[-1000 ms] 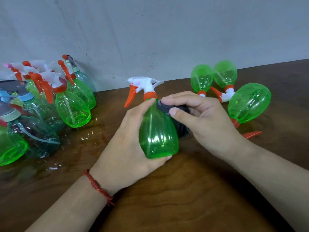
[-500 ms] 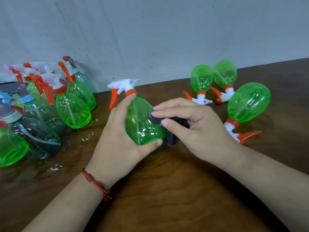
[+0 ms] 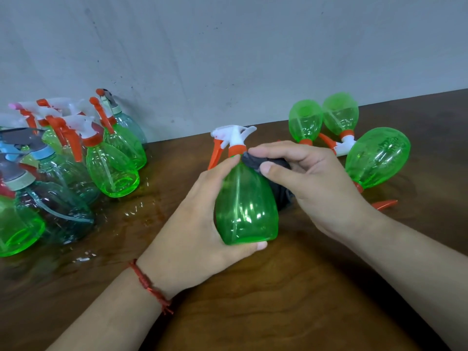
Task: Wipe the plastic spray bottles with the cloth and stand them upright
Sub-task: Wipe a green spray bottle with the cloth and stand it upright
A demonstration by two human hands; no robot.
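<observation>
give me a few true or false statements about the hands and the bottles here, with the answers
1. The left hand grips a green bottle. True.
2. The right hand holds a dark cloth against that bottle near its neck. True.
3. The bottles at far right stand upright. False: the three green bottles there lie tipped over.
4. The held bottle has a blue trigger. False: its trigger is orange.
5. A red string is tied round the left wrist. True.
</observation>
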